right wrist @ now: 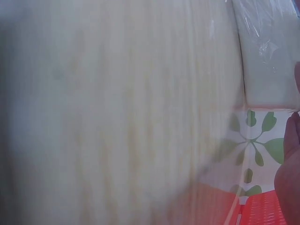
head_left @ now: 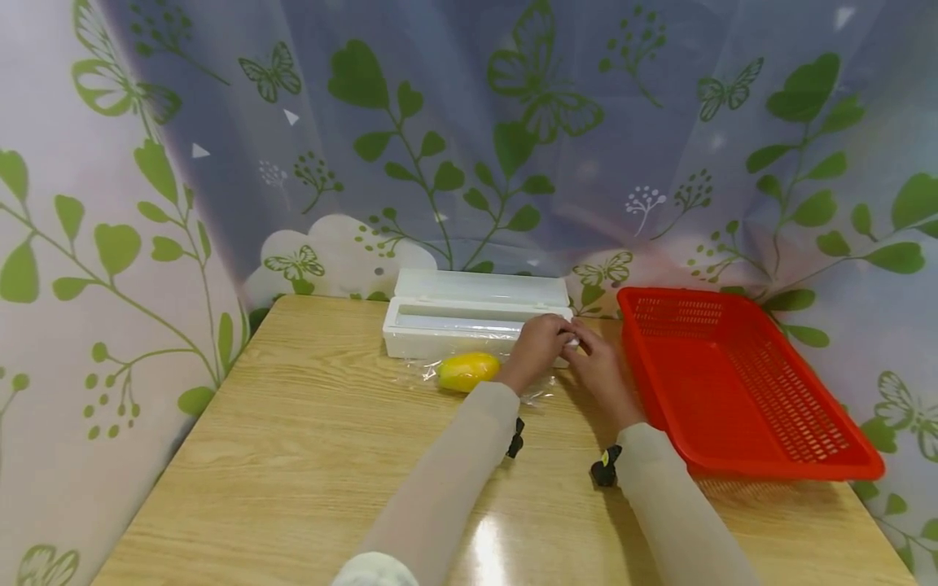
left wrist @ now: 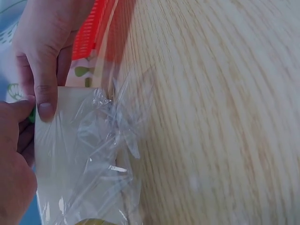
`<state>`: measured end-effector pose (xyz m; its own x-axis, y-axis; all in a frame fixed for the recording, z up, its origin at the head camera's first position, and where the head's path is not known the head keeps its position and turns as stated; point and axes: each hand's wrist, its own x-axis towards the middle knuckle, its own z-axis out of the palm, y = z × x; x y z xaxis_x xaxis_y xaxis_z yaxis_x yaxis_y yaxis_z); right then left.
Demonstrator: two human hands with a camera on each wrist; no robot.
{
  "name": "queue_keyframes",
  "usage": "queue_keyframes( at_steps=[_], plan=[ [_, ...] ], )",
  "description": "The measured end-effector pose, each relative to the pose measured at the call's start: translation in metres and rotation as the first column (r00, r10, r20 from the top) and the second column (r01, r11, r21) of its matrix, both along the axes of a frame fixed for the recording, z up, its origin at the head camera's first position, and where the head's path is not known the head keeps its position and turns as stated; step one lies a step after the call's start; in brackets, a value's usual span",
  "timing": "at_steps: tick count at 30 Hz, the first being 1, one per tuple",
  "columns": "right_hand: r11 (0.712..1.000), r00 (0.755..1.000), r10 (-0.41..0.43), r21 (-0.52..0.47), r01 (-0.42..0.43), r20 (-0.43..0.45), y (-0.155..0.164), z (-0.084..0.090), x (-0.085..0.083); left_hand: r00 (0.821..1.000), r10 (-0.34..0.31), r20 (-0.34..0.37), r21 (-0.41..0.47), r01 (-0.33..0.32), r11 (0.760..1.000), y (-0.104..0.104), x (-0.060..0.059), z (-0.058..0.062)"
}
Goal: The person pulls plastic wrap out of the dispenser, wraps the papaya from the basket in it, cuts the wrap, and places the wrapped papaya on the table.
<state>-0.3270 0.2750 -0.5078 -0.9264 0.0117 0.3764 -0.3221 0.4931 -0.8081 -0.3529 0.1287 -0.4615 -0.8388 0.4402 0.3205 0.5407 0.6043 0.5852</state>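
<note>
A long white cling film box (head_left: 428, 346) stands with its lid raised at the back of the table. Clear cling film (left wrist: 105, 136) hangs crumpled over its front, round a yellow mango-like fruit (head_left: 469, 372) lying before it. At the box's right end my right hand (head_left: 597, 370) grips the corner, thumb against the front face. My left hand (head_left: 541, 348) meets it there, fingers bent at the top edge close by the right thumb. What the left fingertips hold is hidden, so I cannot tell. The right wrist view catches only the right hand's edge (right wrist: 291, 173).
To the right a red perforated plastic basket (head_left: 703, 391) stands close beside my right forearm. Behind the box hangs a leaf-and-butterfly patterned curtain (head_left: 454, 146), with another patterned sheet at the left. Wood-grain tabletop (head_left: 293, 456) stretches out in front and to the left.
</note>
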Motion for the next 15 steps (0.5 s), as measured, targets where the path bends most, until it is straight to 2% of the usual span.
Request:
queue_keyframes(
  at_steps=[6,11,15],
  plan=[
    [1.000,0.999,0.021,0.013,-0.021,-0.028,0.001,0.002,0.000,1.000,0.009,-0.022,-0.020,-0.009,1.000,-0.002,-0.001,-0.001],
    [0.999,1.000,0.011,0.049,-0.011,-0.011,0.002,0.003,0.001,1.000,0.006,-0.002,0.000,-0.006,1.000,-0.006,-0.002,0.000],
    [0.997,1.000,-0.005,0.078,0.004,0.017,0.005,0.003,0.001,1.000,-0.006,-0.019,-0.008,0.006,1.000,-0.013,-0.004,-0.001]
  ],
)
